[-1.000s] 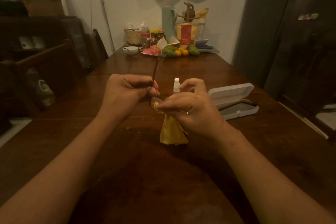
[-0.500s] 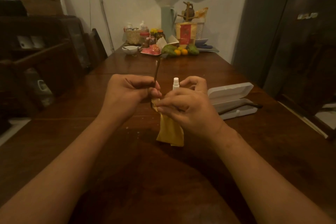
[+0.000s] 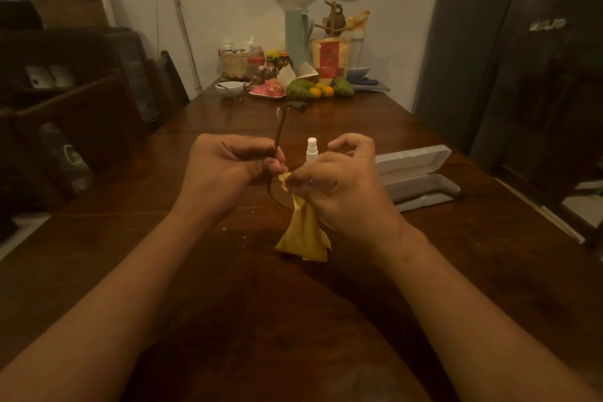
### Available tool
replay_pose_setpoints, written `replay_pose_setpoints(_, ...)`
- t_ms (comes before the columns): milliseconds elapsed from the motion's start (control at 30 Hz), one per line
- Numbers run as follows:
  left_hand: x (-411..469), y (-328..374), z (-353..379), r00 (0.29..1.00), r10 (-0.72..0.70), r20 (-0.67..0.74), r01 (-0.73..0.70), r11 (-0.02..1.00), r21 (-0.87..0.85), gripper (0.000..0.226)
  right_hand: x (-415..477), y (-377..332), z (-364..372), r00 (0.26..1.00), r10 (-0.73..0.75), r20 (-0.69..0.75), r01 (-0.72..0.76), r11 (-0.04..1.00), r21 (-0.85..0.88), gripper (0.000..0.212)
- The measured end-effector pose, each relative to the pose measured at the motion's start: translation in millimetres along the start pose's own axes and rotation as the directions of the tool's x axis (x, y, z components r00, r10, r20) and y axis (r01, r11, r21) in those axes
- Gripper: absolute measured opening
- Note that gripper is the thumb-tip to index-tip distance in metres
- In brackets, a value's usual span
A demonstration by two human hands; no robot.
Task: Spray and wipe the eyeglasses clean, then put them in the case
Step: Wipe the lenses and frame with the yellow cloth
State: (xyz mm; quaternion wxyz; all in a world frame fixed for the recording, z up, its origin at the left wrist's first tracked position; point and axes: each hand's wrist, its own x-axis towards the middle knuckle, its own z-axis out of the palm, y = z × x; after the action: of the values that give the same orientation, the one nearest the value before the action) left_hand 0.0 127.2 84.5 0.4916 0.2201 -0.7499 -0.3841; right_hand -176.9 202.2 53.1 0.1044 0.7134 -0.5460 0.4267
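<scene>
My left hand (image 3: pixel 225 170) grips the eyeglasses (image 3: pixel 280 134) by the frame, and one dark temple arm sticks up and away from me. My right hand (image 3: pixel 346 186) pinches a yellow cloth (image 3: pixel 305 232) against a lens, with the cloth's loose end hanging down to the wooden table (image 3: pixel 228 303). A small white spray bottle (image 3: pixel 311 148) stands upright just behind my hands. The grey glasses case (image 3: pixel 414 173) lies open on the table to the right of my right hand. Most of the lenses are hidden behind my fingers and the cloth.
The far end of the table holds a basket (image 3: pixel 239 64), jars, a white bowl (image 3: pixel 230 89), fruit (image 3: pixel 321 90) and a tall pale jug (image 3: pixel 297 33). Dark wooden chairs (image 3: pixel 166 81) stand along the left. A dark fridge (image 3: pixel 548 75) fills the right side.
My right hand has shifted the cloth slightly along the lens, and the hanging end swung a little. The glasses tilted slightly in my left hand.
</scene>
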Motion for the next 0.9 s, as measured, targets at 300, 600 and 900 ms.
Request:
replay_pose_setpoints(300,-1,4,0,1.000,0.013,0.001,-0.013,1.000,-0.027,0.027,1,3,-15,0.993,-0.001,0.119,0.000,1.000,0.007,0.019)
replay_pose_setpoints(600,1,3,-4,0.999,0.015,-0.046,-0.017,0.999,-0.042,0.022,-2,-5,-8,0.981,-0.112,0.158,0.122,0.991,-0.051,0.033)
replay_pose_setpoints(900,2,0,-6,0.995,0.063,-0.075,-0.064,0.998,-0.015,0.024,0,-7,-10,0.991,-0.088,0.102,0.104,0.981,-0.161,0.031)
